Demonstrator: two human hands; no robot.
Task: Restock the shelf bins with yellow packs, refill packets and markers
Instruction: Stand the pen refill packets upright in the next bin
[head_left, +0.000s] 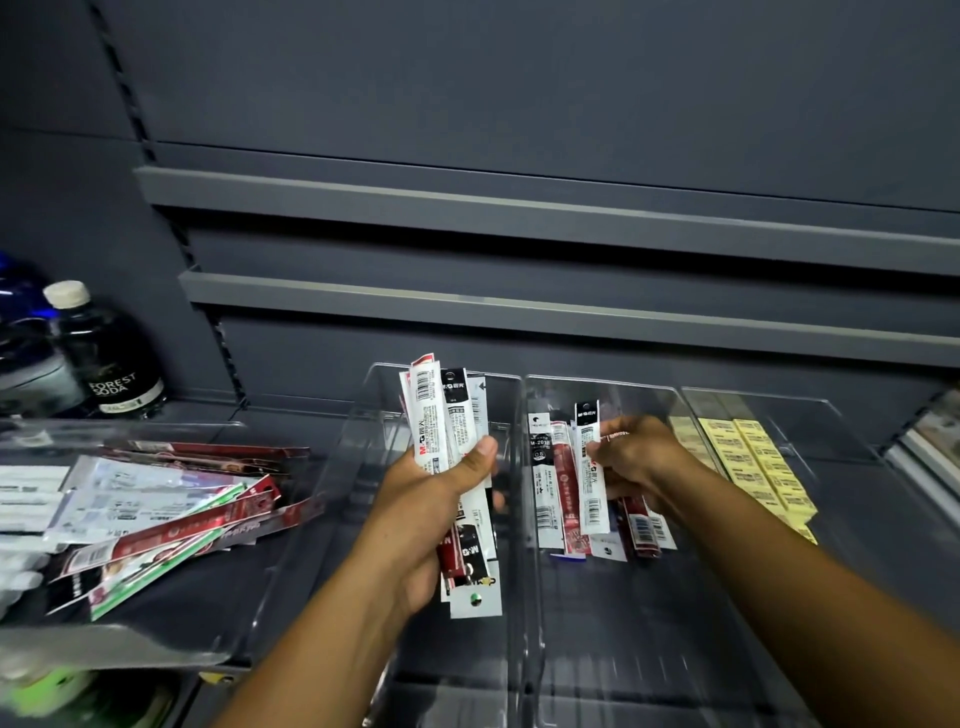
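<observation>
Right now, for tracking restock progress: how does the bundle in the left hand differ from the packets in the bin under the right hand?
The bundle is gripped by the left hand, raised and fanned; the bin packets lie side by side in the clear bin. The whole bundle is held; the right hand pinches one white packet there. Both are red, black and white refill packets.

Of the left hand (431, 514), every finger but the thumb is hidden behind the bundle of refill packets (451, 415) it grips. The fingertips of the right hand (641, 462) disappear behind the white packet (592, 483) it pinches. Print on the yellow packs (753, 457), right of those fingers, is too small to read. Far left of the fingers, a packet pile (156, 514) is blurred and cut off by the edge.
</observation>
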